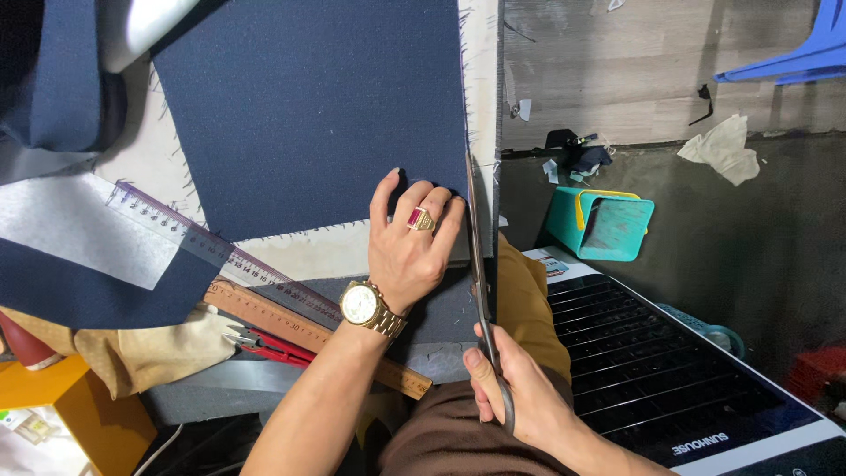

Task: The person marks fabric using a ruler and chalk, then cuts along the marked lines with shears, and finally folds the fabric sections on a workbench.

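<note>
While the left hand (412, 242) presses flat, fingers spread, on the navy fabric (308, 106) at the table's right edge, the right hand (515, 397) grips the scissors (480, 291) by the handles, blades running up along that fabric's edge. Two rulers (264, 300) lie just left of the wrist.
</note>
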